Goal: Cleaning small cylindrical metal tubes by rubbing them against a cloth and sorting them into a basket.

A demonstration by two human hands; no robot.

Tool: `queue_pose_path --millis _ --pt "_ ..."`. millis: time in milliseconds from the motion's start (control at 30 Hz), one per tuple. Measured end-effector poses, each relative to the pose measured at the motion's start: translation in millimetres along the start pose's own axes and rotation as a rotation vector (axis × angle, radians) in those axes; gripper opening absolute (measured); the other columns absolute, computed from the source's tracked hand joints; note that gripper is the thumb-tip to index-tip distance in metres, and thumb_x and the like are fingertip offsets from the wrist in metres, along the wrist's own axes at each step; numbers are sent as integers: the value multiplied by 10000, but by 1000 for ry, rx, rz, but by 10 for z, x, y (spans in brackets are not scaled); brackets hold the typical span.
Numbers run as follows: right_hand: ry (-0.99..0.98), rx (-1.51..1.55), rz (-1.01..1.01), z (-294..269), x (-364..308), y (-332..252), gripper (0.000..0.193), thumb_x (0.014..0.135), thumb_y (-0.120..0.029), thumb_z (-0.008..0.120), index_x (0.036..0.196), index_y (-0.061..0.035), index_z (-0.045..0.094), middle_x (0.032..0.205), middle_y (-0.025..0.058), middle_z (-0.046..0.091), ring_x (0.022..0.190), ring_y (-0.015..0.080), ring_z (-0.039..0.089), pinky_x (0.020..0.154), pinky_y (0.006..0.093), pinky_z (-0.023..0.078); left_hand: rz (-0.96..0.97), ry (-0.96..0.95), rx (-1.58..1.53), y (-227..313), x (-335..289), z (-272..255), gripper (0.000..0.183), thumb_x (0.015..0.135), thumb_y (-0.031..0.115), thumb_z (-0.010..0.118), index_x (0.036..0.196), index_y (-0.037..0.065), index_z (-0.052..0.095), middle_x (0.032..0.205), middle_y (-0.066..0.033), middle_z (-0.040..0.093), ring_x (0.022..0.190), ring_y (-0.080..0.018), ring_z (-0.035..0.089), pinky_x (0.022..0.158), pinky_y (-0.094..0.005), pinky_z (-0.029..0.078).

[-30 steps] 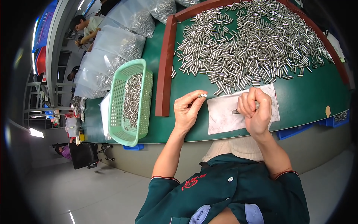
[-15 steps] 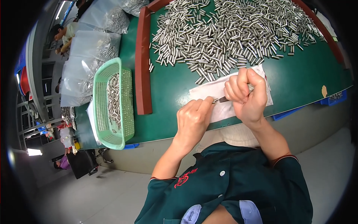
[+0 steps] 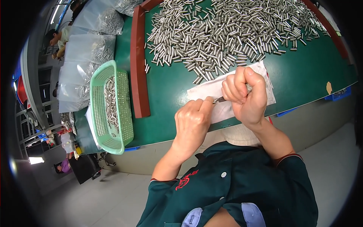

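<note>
You have: left hand (image 3: 193,118), grip pinched on a metal pin (image 3: 215,101); right hand (image 3: 246,95), grip closed round a tool (image 3: 221,99), above white cloth (image 3: 223,112).

we see loose cylindrical pins (image 3: 211,47) in bright, smooth metal, their sides catching glossy highlights. the green surface (image 3: 298,87) looks smooth with a soft sheen, and the red-brown border strip (image 3: 140,75) looks near matt, though we cannot tell whether it is painted wood or metal. the pale green basket (image 3: 125,98) is perforated plastic, its rim faintly glossy. the bags (image 3: 77,47) are translucent, shiny plastic film. we find the white sheet (image 3: 223,112) matt and smudged, cloth or paper we cannot say. the dark green shirt (image 3: 249,166) is matt cloth with a glossy button (image 3: 223,174); the grey floor (image 3: 124,200) is smooth.
</note>
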State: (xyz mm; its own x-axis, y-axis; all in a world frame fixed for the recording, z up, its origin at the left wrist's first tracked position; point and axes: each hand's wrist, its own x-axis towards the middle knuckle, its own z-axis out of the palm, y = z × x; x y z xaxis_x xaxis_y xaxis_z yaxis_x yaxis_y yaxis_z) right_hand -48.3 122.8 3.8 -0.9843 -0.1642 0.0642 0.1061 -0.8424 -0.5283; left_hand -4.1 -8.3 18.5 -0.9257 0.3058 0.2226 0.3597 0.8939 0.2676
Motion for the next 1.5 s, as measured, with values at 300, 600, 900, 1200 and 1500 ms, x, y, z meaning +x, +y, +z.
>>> queue_pose_path --millis 300,600,900,1200,1500 --pt "-37 -138 41 26 -2 -33 384 889 -263 261 537 -107 277 435 -28 229 408 78 166 420 236 185 14 -4 9 17 19 -19 110 680 26 631 770 39 568 525 -82 436 484 -231 455 446 -328 364" --pt "-51 -403 -57 137 -68 42 383 883 -224 302 529 -78 301 454 -18 255 428 72 201 421 240 186 102 -48 51 -25 21 -13 145 598 -11 550 727 40 507 561 -54 441 516 -195 485 464 -311 404" --pt "-123 -586 -200 183 -49 88 358 864 -163 320 523 -54 300 475 -6 277 444 70 236 423 238 202 115 8 12 -42 -10 9 135 614 -9 565 735 37 527 540 -55 435 496 -202 475 454 -315 397" --pt "-6 -131 -78 3 -42 -18 372 884 -229 275 537 -95 284 448 -17 258 408 75 186 414 232 188 -13 105 -219 -93 -44 83 146 654 23 645 782 30 576 572 -79 508 515 -228 503 469 -325 408" --pt "-1 -103 -53 7 -22 6 375 894 -254 261 550 -107 285 441 -23 241 402 78 173 419 235 188 -9 88 -149 -34 -12 47 125 657 29 653 763 34 587 558 -82 504 496 -222 490 463 -312 396"
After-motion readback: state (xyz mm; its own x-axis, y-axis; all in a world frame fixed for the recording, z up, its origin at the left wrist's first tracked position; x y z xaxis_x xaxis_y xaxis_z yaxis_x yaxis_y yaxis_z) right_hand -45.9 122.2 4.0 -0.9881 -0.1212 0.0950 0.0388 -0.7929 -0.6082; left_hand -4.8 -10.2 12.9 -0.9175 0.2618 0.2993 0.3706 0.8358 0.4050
